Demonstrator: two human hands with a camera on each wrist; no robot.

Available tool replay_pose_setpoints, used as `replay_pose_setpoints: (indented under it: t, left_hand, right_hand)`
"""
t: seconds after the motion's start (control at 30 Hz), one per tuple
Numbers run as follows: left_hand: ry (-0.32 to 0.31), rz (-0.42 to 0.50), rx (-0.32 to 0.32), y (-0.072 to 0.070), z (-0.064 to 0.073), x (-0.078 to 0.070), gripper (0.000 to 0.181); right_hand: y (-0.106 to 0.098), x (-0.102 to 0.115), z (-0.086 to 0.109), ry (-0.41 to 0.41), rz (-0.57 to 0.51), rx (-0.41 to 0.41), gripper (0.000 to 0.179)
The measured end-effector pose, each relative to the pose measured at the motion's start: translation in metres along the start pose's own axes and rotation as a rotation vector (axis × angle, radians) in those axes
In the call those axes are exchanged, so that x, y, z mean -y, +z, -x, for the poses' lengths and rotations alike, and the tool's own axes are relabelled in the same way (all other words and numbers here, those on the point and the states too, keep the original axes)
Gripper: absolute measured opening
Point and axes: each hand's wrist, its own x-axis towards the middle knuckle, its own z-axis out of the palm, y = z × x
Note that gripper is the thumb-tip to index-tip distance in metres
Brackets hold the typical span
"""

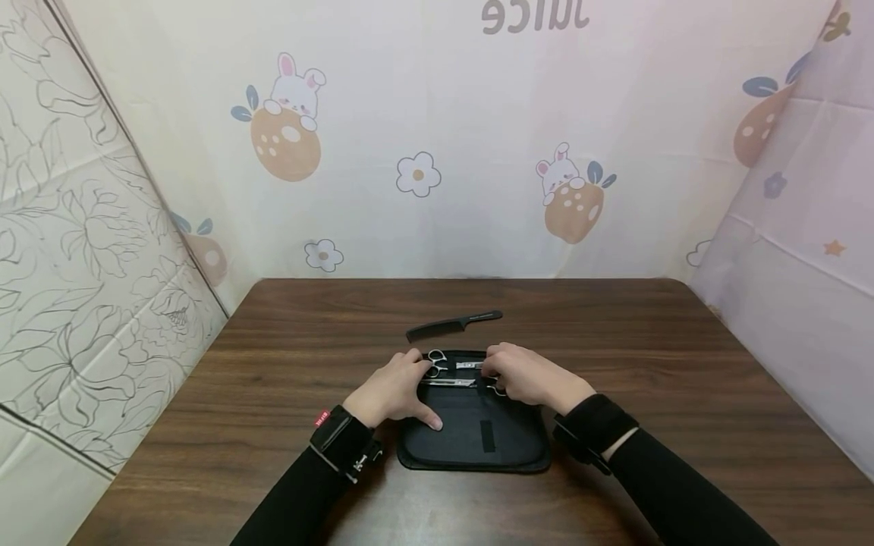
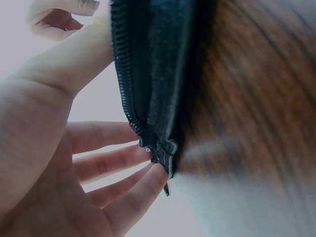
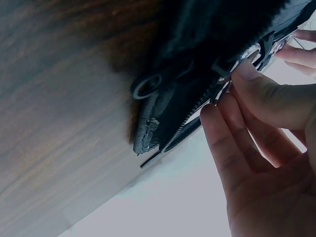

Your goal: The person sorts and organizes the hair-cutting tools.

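A black zippered case lies spread on the table, holding two pairs of silver scissors. The upper scissors have their finger rings at the left; the lower scissors point their blades left, with rings at the right. My left hand rests on the case's upper left, fingertips by the upper scissors' rings and thumb stretched over the inner panel. In the left wrist view its fingers touch the zipper edge. My right hand pinches at the lower scissors' handle, partly hiding it; a zipper pull hangs nearby.
A black comb lies on the brown wooden table just beyond the case. A printed curtain stands behind the table's far edge, with further hangings at both sides.
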Motion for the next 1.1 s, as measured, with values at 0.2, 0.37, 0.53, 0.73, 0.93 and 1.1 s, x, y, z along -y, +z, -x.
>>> replay_pose_setpoints:
  t: [0.2,0.37,0.53,0.73,0.93,1.1]
  left_hand:
    - [-0.005,0.003,-0.001,0.0005,0.0002,0.0001,0.100]
    - [-0.007,-0.004,-0.001,0.0008,-0.0001,0.0003,0.100]
    - [0.001,-0.006,-0.007,0.0008,-0.0009,0.0002,0.100]
    - [0.011,-0.007,-0.012,-0.0001,-0.0006,-0.0003,0.100]
    - [0.003,0.002,-0.003,0.0004,-0.0013,-0.0002,0.100]
    - [0.002,0.003,-0.006,0.0011,-0.0014,0.0003,0.100]
  right_hand:
    - [0.0006,-0.0009,0.0007,-0.018,0.013,-0.016,0.026]
    - [0.0006,-0.0013,0.0012,-0.027,0.011,-0.016,0.027]
    - [-0.0002,-0.0025,0.0024,-0.024,0.000,-0.015,0.026]
    - [-0.0013,-0.0030,0.0020,-0.025,0.010,-0.003,0.027]
    - [-0.0044,-0.0013,-0.0010,-0.015,0.009,0.015,0.024]
    - [-0.0090,0.0021,-0.0040,-0.021,0.010,-0.013,0.020]
